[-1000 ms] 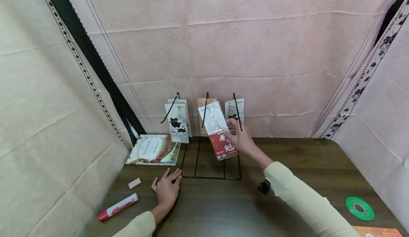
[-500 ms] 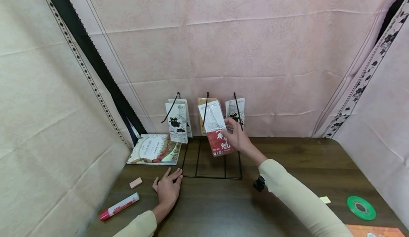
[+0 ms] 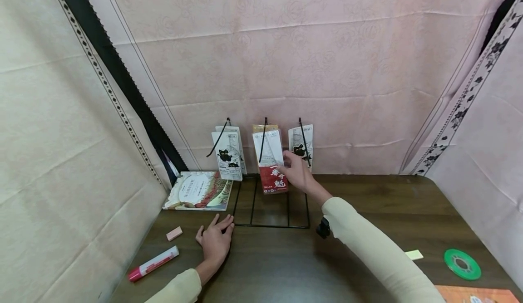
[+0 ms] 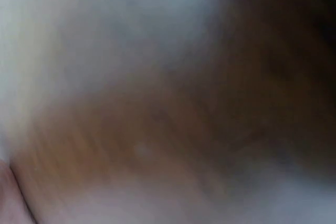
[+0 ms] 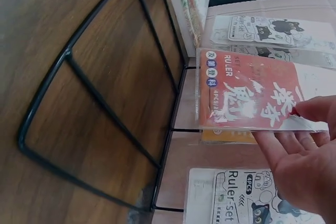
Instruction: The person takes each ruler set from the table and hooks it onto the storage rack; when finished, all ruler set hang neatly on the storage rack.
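Note:
A red and white ruler-set packet (image 3: pixel 273 179) hangs at the middle hook of a black wire rack (image 3: pixel 271 226). My right hand (image 3: pixel 300 174) pinches its right edge, thumb in front and fingers behind, as the right wrist view shows on the packet's red part (image 5: pixel 247 90). Behind it is an orange-yellow packet (image 5: pixel 231 136). Black-cat ruler sets hang on the left hook (image 3: pixel 229 158) and the right hook (image 3: pixel 297 135). My left hand (image 3: pixel 215 240) rests on the table, fingers extended, fingertips at the rack base's front left corner. The left wrist view is too blurred to read.
A picture-covered book (image 3: pixel 196 192) lies left of the rack. Nearer are a pink eraser-like block (image 3: pixel 174 233) and a red-capped white tube (image 3: pixel 153 264). On the right are a green ring (image 3: pixel 462 264), a pale yellow strip (image 3: pixel 414 255) and an orange item (image 3: pixel 476 294).
My right hand has moved left and slightly up, swinging the tilted red and white packet to nearly straight on the middle hook. The left hand has stayed in place.

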The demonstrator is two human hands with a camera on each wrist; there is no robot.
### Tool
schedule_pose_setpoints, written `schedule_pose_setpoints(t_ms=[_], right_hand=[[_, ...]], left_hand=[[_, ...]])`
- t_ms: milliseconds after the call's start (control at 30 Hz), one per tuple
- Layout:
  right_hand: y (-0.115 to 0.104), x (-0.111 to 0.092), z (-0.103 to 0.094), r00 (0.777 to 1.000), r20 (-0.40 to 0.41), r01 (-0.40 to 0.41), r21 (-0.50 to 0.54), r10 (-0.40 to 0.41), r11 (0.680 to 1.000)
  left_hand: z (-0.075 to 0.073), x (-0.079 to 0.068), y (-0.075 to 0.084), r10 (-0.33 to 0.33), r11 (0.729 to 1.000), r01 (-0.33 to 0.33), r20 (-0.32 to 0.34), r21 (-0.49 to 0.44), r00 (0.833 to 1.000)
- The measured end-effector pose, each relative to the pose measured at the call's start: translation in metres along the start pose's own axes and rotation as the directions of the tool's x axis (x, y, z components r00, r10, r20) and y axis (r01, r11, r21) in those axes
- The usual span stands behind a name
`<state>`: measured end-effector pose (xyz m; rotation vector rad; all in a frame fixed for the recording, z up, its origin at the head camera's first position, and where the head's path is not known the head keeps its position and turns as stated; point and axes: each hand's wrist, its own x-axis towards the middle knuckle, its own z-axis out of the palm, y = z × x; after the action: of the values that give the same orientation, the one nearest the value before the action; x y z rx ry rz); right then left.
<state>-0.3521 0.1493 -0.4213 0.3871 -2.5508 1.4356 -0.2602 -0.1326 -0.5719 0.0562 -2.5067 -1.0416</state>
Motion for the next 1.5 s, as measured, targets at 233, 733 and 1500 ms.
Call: schedule_pose_setpoints(t_ms=[233,733,1500], right_hand=[[0.005,0.008,0.006,0.999,0.021,-0.050,0.129,0.048,0.990],[0.010,0.018,0.029,0.998,-0.010,-0.052,0.281,0.057,0.958],[0.002,0.007,0.015,0.998,0.047,-0.054,0.365,0.040,0.929]], left_hand=[[0.001,0.000,0.000,-0.013,1.000,0.013,0.028,-0.001,1.000],[0.003,-0.001,-0.001,-0.007,1.000,0.007,0.008,0.001,1.000],[0.001,0.000,0.000,-0.006,1.000,0.006,-0.010,-0.003,1.000]])
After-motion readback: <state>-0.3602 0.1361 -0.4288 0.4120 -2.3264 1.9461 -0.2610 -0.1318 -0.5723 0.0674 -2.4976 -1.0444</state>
